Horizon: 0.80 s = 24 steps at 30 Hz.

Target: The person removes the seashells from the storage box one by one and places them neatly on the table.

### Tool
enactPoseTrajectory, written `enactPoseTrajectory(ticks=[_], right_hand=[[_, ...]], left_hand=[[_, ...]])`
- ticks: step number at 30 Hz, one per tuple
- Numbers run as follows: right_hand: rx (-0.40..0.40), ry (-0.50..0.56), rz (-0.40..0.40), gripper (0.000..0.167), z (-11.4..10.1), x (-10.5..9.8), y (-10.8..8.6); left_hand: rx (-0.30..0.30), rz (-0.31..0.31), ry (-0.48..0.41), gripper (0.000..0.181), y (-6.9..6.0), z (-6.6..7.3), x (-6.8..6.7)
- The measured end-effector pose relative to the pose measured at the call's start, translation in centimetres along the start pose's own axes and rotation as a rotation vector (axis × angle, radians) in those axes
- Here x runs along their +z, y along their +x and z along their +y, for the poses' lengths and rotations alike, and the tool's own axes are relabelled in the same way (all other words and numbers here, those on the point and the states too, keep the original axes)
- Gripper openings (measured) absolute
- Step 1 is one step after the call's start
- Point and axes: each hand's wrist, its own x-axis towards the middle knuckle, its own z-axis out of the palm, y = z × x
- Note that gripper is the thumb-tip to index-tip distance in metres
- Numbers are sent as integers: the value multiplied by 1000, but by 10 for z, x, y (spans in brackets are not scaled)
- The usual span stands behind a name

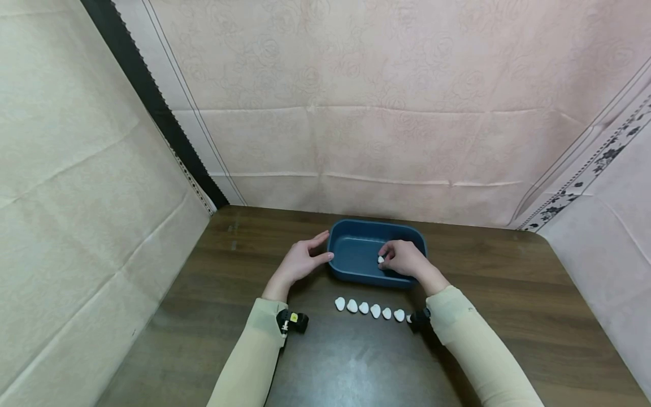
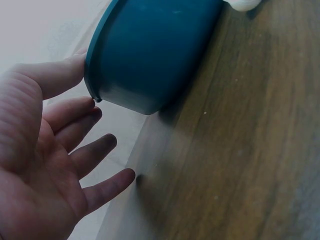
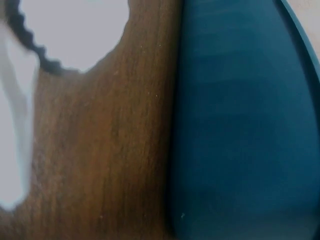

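A blue rectangular bin [image 1: 356, 278] stands on the table. My left hand [image 1: 300, 261] is at its left end, thumb and a fingertip at the rim and the other fingers spread, as the left wrist view shows. Inside the bin's right half, my right hand [image 1: 403, 259] pinches a small white shell-like piece [image 1: 381, 259] between thumb and fingers. Several similar white pieces [image 1: 375, 311] lie in a row in front of the bin; the right wrist strap partly covers the last one. In the right wrist view, one white piece [image 3: 75, 30] has a scalloped edge; the right hand is out of sight there.
The brown wooden table [image 1: 203, 316] extends to both sides of the bin and toward me. Pale patterned cloth [image 1: 356, 141] hangs behind its far edge and along both sides. Each wrist carries a black camera strap [image 1: 292, 320].
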Motion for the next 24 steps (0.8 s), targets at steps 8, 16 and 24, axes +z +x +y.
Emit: enactPoseTrajectory(ticks=[8, 16, 24], right_hand=[[-24, 30, 83, 22, -3, -3, -3], [-74, 120, 248, 27, -12, -10, -17], [-73, 177, 329, 27, -14, -12, -44]], left_hand=[[1, 1, -10, 63, 0, 2, 0], [-28, 2, -22, 63, 0, 2, 0], [-32, 2, -17, 62, 1, 1, 1]])
